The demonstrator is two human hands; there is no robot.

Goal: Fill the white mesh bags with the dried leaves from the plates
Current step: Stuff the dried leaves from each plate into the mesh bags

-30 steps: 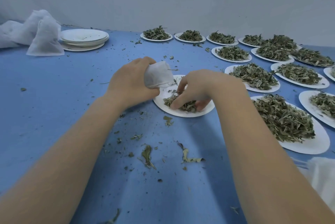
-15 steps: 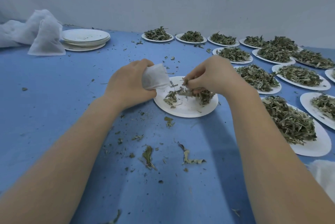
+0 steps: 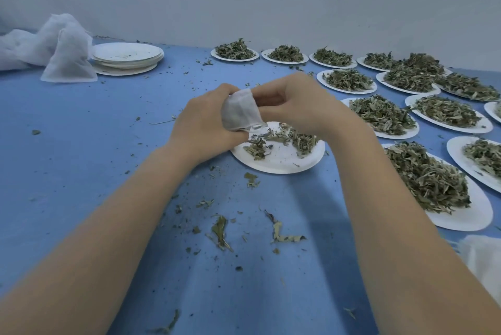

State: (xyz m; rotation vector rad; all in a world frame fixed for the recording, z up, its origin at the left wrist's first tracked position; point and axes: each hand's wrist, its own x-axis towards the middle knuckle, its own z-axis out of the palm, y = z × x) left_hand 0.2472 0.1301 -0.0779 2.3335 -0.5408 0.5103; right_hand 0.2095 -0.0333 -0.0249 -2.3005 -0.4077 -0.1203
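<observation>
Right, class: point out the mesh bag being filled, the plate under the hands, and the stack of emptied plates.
mesh bag [image 3: 240,113], head view, on its white front panel.
plate [image 3: 282,162], head view, on its bare near part.
stack of emptied plates [image 3: 126,52], head view, on the top plate's surface.

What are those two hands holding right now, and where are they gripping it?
The left hand grips a white mesh bag around its body; the right hand has its fingers curled at the bag's top edge.
</observation>
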